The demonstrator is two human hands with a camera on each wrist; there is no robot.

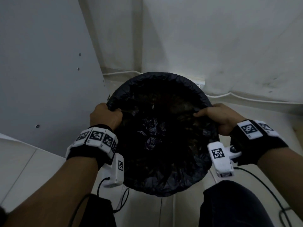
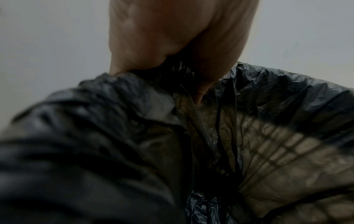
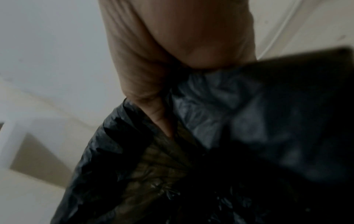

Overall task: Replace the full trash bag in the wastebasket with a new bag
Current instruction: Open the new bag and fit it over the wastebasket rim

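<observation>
A round wastebasket (image 1: 164, 190) stands on a pale tiled floor (image 1: 24, 169), in a corner where a light wall (image 1: 213, 38) meets a grey-white panel (image 1: 41, 63) with small screw holes. The wastebasket is seen from above, between the person's knees. A black trash bag (image 1: 160, 79) lines it, with the bag's edge folded over the rim all the way round. Inside the wastebasket, near its middle, lies crumpled dark plastic (image 1: 150, 130); what else is in there is too dark to tell. In the left wrist view, a grid of the wastebasket's wall shows faintly through the thin bag (image 2: 287, 151).

The left hand (image 1: 106, 117) is clamped on the bag's edge at the wastebasket's left rim, fingers curled around a gathered fold of plastic. The right hand (image 1: 219, 117) is clamped on the bag's edge at the opposite, right rim, thumb and fingers pinching the plastic. The two hands are well apart, with the wastebasket's opening between them.

Both wrists wear black bands carrying white blocks printed with black-and-white square markers. Behind the wastebasket, a white cable (image 1: 246, 97) runs along the base of the wall.
</observation>
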